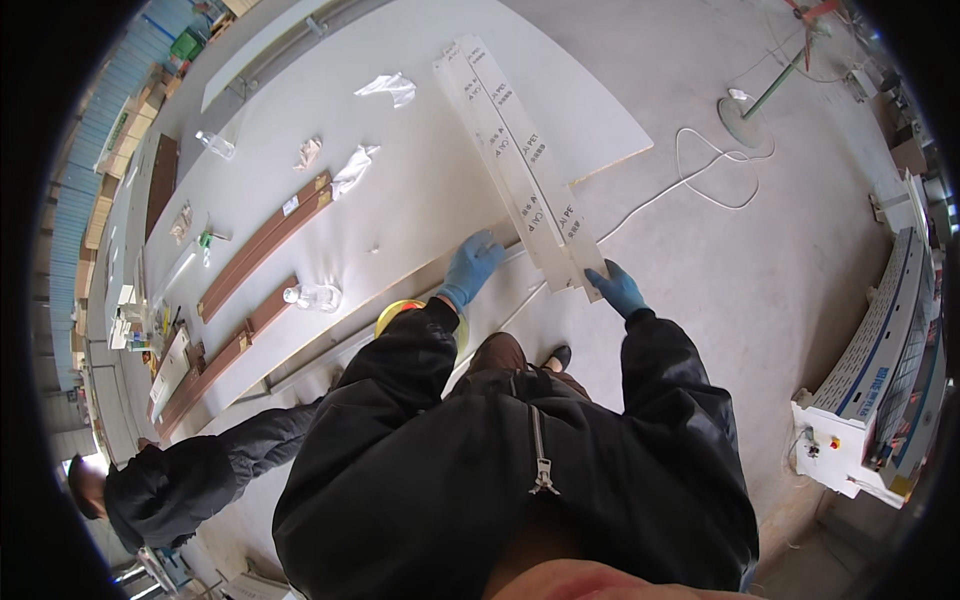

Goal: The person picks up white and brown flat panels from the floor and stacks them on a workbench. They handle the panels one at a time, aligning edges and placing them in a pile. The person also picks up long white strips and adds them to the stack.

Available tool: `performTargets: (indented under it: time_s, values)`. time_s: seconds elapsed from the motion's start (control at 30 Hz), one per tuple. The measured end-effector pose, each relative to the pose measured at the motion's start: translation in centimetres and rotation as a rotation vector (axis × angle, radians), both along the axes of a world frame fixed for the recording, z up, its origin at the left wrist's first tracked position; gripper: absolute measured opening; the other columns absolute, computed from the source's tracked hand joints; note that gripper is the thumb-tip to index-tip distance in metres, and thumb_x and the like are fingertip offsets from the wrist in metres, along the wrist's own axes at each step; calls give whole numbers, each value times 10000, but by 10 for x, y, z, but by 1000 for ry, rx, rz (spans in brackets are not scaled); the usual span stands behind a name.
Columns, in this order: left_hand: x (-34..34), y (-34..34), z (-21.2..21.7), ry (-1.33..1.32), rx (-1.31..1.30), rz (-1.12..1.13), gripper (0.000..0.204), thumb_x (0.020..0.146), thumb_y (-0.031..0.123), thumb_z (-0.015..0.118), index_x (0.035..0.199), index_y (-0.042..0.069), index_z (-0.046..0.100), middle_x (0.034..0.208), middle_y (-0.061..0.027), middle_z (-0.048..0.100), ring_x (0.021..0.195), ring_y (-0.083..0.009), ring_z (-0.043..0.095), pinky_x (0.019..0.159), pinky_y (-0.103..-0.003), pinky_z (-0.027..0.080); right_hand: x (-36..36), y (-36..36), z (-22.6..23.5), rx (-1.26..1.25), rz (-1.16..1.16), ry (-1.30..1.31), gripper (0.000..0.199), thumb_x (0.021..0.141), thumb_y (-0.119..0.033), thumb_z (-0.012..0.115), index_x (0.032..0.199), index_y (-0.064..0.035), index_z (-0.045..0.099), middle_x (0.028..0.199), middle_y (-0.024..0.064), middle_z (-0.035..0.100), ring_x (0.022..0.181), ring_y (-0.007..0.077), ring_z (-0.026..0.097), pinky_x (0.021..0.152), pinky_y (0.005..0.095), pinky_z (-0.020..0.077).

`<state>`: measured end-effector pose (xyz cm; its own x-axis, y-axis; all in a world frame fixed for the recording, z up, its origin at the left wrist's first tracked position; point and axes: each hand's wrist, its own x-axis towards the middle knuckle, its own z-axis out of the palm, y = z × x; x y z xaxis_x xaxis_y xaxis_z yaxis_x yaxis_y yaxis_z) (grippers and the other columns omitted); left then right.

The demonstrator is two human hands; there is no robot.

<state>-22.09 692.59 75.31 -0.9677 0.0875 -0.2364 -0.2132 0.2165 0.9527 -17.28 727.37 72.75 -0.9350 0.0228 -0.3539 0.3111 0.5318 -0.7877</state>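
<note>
Two long white strips, side by side and covered in printed protective film, lie across the white tabletop and reach past its near edge. My right hand, in a blue glove, grips the near right end of one strip. My left hand, also gloved in blue, is over the table's near edge, left of the strips and apart from them. Its fingers are loosely stretched out, and nothing shows in them.
Brown trim pieces, a clear bottle, another bottle and crumpled white cloths lie on the table. A co-worker stands at left. A white cable crosses the floor; a white machine stands at right.
</note>
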Motion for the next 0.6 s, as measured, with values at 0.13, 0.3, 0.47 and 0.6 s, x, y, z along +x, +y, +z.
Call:
performTargets:
  time_s: [0.13,0.3,0.47,0.6]
  values:
    - [-57,0,-13,-78,-61,35,575,950,303,717,1364,-74,587,1326,-204,674,1183,-235,664,998,-344,529,-49,-19,-10,-139,-46,-147,568,889,-432,768,1194,44,706,1033,185,766,909,299,741,811,404,563]
    - [-147,13,-30,74,21,136,478,948,290,717,1264,-58,630,1117,-129,710,999,-192,660,894,-321,527,-61,-22,15,-64,-54,-215,523,880,-364,790,1152,76,708,991,182,764,879,240,732,796,372,564]
    - [-235,46,-18,181,-90,155,343,977,332,717,938,-5,659,801,-27,604,770,-127,539,723,-313,481,-72,-30,99,-294,-81,-288,494,899,-331,761,1180,70,701,972,170,768,860,224,740,782,350,574]
    - [-273,55,-4,79,-185,279,605,963,553,648,779,-22,692,796,-184,708,774,-300,692,755,-421,520,-76,-53,151,-105,-24,-332,496,883,-377,758,1174,23,724,982,174,779,895,271,763,803,384,587]
